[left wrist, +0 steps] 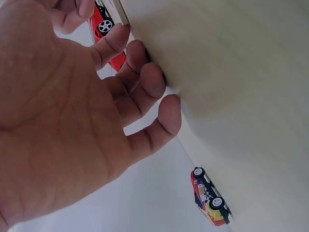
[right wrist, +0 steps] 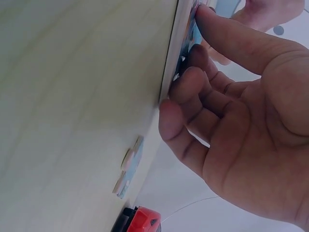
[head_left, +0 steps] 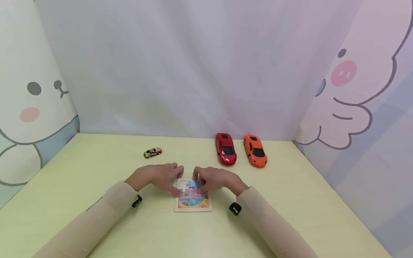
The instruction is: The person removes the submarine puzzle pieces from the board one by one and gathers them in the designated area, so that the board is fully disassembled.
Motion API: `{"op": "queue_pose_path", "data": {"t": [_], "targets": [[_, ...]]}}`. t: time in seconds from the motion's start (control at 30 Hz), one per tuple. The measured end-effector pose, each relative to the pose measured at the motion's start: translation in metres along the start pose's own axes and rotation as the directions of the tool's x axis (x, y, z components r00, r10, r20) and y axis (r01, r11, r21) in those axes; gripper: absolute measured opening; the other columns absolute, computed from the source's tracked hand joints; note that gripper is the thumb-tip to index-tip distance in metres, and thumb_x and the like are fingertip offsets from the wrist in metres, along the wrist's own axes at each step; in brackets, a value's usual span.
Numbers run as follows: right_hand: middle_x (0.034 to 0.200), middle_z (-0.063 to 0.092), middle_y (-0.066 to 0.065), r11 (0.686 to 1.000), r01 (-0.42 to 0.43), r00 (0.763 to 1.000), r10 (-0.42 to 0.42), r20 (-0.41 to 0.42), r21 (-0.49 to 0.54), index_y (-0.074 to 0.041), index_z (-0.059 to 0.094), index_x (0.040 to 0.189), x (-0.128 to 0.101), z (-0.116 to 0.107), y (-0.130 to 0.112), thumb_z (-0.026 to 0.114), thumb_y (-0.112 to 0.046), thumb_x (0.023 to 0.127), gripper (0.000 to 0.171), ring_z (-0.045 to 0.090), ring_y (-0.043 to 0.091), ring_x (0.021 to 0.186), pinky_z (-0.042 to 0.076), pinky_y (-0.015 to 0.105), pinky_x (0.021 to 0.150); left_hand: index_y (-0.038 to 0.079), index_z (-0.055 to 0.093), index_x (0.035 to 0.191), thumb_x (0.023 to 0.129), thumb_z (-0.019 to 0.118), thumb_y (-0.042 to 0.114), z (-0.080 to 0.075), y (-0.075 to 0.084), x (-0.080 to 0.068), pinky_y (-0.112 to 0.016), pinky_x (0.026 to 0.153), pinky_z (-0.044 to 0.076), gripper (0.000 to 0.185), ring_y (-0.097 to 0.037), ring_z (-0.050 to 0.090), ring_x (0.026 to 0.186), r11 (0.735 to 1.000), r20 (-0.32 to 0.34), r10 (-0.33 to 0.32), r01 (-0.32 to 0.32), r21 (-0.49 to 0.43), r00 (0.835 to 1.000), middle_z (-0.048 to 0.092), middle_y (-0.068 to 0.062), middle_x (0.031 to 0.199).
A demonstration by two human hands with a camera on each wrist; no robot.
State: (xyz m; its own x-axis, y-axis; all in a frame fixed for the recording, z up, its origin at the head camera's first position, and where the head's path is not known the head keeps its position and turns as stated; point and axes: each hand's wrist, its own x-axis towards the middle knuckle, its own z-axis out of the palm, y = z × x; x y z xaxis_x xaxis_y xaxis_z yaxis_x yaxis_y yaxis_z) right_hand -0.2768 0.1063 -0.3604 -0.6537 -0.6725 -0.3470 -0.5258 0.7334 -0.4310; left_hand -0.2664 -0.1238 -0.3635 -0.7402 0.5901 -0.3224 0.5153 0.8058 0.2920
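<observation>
Nearest, two beige sleeves (head_left: 100, 211) are reaching in over one pale yellow-green table (head_left: 145, 233), and two small black attachments (head_left: 235, 208) are showing, one beneath each cuff. Just ahead, one square picture puzzle (head_left: 193, 202) is lying flat on the table, near its middle, between the two hands. Its pieces are filling most of the frame, with one pale gap showing at the upper left.

The left hand (head_left: 162, 176) is resting at the puzzle's left side, its thumb touching the edge area and its four fingers bending loosely, well spread; it is gripping nothing that shows. The right hand (head_left: 213, 179) is curving over the upper right part, its thumb lying on the picture and its fingers bending down by the frame; whether it is pinching a piece, I cannot tell.

Beyond the right hand, one loose puzzle piece (right wrist: 129, 166) is lying on the table, near the red car in the right wrist view.

Farther off, three toy cars are standing: one small multicoloured car (head_left: 152, 152) to the left, then one larger red car (head_left: 226, 149) and one orange car (head_left: 255, 150) side by side.

Farthest, one pale curtain (head_left: 180, 68) is hanging behind, two cartoon animals (head_left: 343, 73) flanking it.
</observation>
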Motion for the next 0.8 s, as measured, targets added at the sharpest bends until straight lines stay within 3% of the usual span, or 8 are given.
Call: {"op": "queue_pose_path", "data": {"t": [0.3, 0.53, 0.8], "targets": [[0.081, 0.053, 0.0, 1.0, -0.013, 1.0, 0.013, -0.011, 0.016, -0.02, 0.049, 0.112, -0.0005, -0.0004, -0.0004, 0.073, -0.018, 0.093, 0.031, 0.05, 0.012, 0.075, 0.041, 0.025, 0.067, 0.019, 0.043, 0.104, 0.083, 0.076, 0.053, 0.0017, -0.0013, 0.0013, -0.034, 0.071, 0.036, 0.053, -0.016, 0.045, 0.083, 1.0, -0.004, 0.004, -0.004, -0.015, 1.0, 0.046, -0.002, 0.093], [0.095, 0.056, -0.005, 0.996, 0.079, 0.994, -0.082, -0.068, -0.036, -0.018, 0.054, 0.106, 0.0034, -0.0012, 0.0019, 0.074, -0.017, 0.092, 0.025, 0.053, 0.011, 0.089, 0.046, 0.024, 0.079, 0.018, 0.043, 0.105, 0.083, 0.076, 0.054, 0.001, -0.0006, -0.0011, -0.034, 0.071, 0.036, 0.053, -0.017, 0.045, 0.083, 1.0, -0.006, 0.002, -0.002, -0.01, 1.0, 0.046, -0.002, 0.093], [0.085, 0.057, -0.006, 0.983, 0.184, 0.975, -0.186, -0.12, -0.028, -0.017, 0.057, 0.095, 0.0018, -0.0048, 0.0012, 0.07, -0.013, 0.095, 0.014, 0.054, 0.01, 0.08, 0.045, 0.022, 0.071, 0.018, 0.042, 0.105, 0.084, 0.075, 0.054, 0.0006, -0.001, -0.0006, -0.035, 0.071, 0.037, 0.053, -0.017, 0.045, 0.084, 1.0, 0.0, -0.001, 0.001, -0.006, 1.0, 0.045, -0.002, 0.093]]}}
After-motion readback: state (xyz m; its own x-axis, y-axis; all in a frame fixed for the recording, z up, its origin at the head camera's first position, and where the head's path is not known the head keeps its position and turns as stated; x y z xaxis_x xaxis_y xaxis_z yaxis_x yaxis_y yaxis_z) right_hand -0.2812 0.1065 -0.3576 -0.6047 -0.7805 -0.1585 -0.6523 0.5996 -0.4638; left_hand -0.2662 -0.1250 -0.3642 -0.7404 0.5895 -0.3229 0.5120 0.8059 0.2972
